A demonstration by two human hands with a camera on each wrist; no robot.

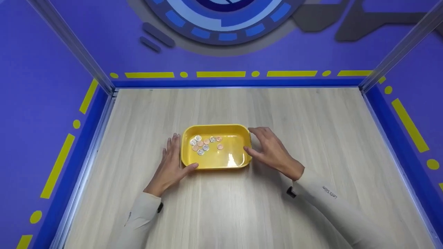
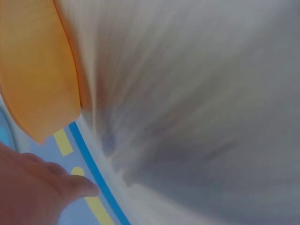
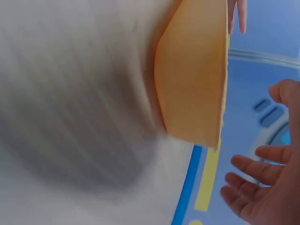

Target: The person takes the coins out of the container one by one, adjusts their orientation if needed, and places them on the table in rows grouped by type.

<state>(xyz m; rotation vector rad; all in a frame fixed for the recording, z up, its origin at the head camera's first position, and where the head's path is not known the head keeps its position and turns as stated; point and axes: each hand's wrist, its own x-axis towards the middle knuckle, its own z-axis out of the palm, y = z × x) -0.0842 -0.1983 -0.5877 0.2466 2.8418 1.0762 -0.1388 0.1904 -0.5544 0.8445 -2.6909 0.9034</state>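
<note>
A yellow rectangular tray [image 1: 235,141] with rounded corners stands on the table, between my two hands. Silver-coloured coins [image 1: 201,151] and copper-coloured coins [image 1: 220,147] lie loose on its floor, mostly toward the left half. My left hand [image 1: 169,167] is at the tray's left side, fingers fairly straight along the wall and thumb by the front left corner of the rim. At the right end is my right hand [image 1: 275,152], thumb and fingers apart around that side. The right wrist view shows its fingers [image 3: 255,168] loosely spread, with nothing gripped.
The pale wood-grain table [image 1: 221,207] is bounded by blue-purple panels with yellow markings [image 1: 221,74] at the back and both sides. Metal corner posts [image 1: 398,52] rise where the panels meet. Dark wrist devices [image 1: 291,192] show below the sleeves.
</note>
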